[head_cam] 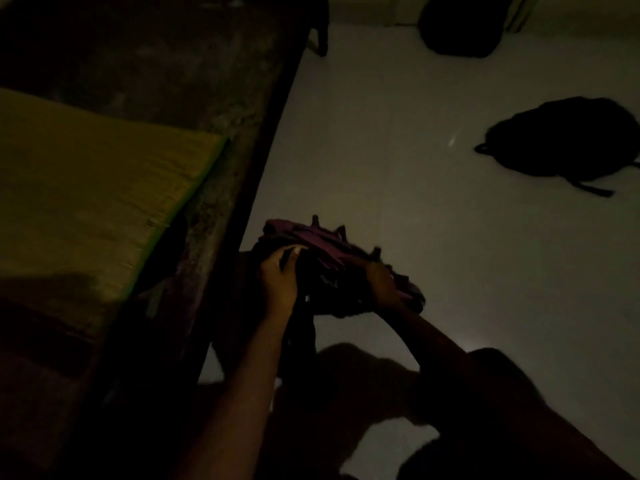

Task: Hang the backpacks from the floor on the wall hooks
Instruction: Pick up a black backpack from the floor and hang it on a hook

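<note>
The room is very dim. A dark backpack with purple straps [323, 247] is held low over the pale floor beside the bed. My left hand [278, 277] grips its left side, thumb on top. My right hand [382, 284] grips its right side. A black backpack [568, 136] lies flat on the floor at the right, one strap trailing toward me. Another black backpack [460, 26] stands at the far wall. No wall hooks are in view.
A dark wooden bed frame [221, 140] runs along the left, with a yellow-green mat [90, 188] on it and a bed leg [322, 32] at the far end. Pale floor [398, 133] stretches between the bed and the backpacks. My legs are below.
</note>
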`<state>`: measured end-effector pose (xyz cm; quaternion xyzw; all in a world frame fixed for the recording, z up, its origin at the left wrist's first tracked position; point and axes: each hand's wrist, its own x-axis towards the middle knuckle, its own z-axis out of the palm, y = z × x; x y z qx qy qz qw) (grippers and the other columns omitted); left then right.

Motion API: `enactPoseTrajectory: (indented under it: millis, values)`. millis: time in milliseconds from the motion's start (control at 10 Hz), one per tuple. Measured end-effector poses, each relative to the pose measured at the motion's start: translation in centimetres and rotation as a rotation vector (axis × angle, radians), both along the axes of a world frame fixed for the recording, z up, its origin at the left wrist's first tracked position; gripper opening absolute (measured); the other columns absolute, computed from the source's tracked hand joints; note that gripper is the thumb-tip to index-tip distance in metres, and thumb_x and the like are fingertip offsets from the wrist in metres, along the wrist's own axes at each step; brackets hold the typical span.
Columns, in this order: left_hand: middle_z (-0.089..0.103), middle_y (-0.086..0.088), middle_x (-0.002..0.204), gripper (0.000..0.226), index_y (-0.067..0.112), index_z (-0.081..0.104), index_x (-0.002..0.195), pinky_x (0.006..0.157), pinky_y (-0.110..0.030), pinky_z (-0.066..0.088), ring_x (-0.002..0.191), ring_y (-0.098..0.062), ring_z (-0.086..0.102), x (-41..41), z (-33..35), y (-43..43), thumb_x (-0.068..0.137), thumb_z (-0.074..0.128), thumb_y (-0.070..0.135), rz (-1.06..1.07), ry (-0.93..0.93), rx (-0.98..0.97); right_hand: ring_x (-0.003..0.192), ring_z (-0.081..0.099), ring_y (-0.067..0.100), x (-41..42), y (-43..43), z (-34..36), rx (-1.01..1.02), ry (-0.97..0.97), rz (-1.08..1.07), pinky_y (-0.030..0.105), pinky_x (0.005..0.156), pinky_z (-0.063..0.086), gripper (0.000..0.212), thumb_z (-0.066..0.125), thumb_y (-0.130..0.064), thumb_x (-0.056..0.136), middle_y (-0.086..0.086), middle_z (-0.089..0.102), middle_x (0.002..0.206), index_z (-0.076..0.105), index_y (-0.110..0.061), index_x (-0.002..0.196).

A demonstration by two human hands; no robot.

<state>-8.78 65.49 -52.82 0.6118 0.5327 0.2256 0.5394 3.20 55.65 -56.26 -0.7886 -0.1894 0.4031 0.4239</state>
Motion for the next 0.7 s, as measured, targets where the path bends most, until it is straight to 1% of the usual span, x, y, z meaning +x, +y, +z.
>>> enactPoseTrajectory:
  millis: [100,200,300,400,500,600,700]
  values:
    - [0.068,-0.016,0.106,0.027,0.000,0.067,0.107,0.088,-0.036,0.053,0.099,-0.029,0.064,0.9,13.3,-6.1,0.093,0.049,0.014,0.080,-0.087,-0.193,0.068,0.048,0.003,-0.7,-7.6,12.9,0.039,-0.029,0.087,0.027,0.072,0.042,0.018,0.047,-0.016,0.092,-0.011,0.053,0.074,0.054,-0.028,0.080]
    - [0.066,-0.013,0.104,0.030,0.002,0.063,0.114,0.084,-0.038,0.055,0.097,-0.028,0.063,0.8,18.7,-10.6,0.092,0.050,0.019,0.151,-0.144,-0.401,0.067,0.052,0.008,-1.2,-12.2,20.0,0.015,0.006,-0.008,0.023,0.064,0.040,0.020,0.051,-0.004,0.089,-0.003,0.058,0.071,0.059,-0.019,0.079]
    - [0.062,-0.015,0.120,0.037,0.010,0.059,0.121,0.094,-0.050,0.050,0.106,-0.033,0.060,2.1,23.2,-16.2,0.089,0.056,0.028,0.191,-0.097,-0.694,0.082,0.067,0.020,-1.5,-18.9,24.1,0.041,-0.056,-0.048,0.030,0.071,0.053,0.020,0.054,0.000,0.087,0.009,0.072,0.089,0.072,-0.008,0.094]
    - [0.060,-0.017,0.124,0.036,0.012,0.059,0.120,0.096,-0.049,0.048,0.106,-0.032,0.060,5.3,24.4,-18.7,0.088,0.058,0.029,0.168,-0.039,-0.776,0.101,0.066,0.019,0.1,-22.3,24.0,0.052,-0.035,-0.177,0.012,0.080,0.052,0.029,0.055,0.001,0.088,0.010,0.069,0.110,0.064,0.003,0.116]
    - [0.059,-0.019,0.126,0.033,0.009,0.060,0.118,0.084,-0.041,0.048,0.097,-0.029,0.058,12.8,26.7,-21.3,0.090,0.055,0.025,0.084,-0.059,-0.784,0.097,0.064,-0.002,5.7,-25.7,24.9,0.152,0.013,-0.232,-0.001,0.080,0.045,0.034,0.054,-0.001,0.090,0.000,0.065,0.115,0.061,-0.007,0.122]
    - [0.057,-0.019,0.129,0.034,0.008,0.058,0.121,0.080,-0.039,0.045,0.095,-0.028,0.057,17.4,28.2,-22.8,0.091,0.053,0.024,0.042,-0.077,-0.784,0.091,0.061,-0.017,10.6,-27.5,25.6,0.225,0.014,-0.224,0.003,0.084,0.046,0.034,0.054,0.001,0.089,-0.001,0.064,0.118,0.062,-0.010,0.121]
    - [0.057,-0.018,0.130,0.037,0.010,0.056,0.124,0.080,-0.038,0.044,0.094,-0.026,0.056,23.5,30.7,-25.5,0.091,0.053,0.025,0.026,-0.090,-0.773,0.090,0.059,-0.022,17.7,-30.6,28.0,0.269,-0.006,-0.226,0.002,0.085,0.045,0.034,0.053,0.004,0.089,-0.006,0.062,0.116,0.061,-0.005,0.120]
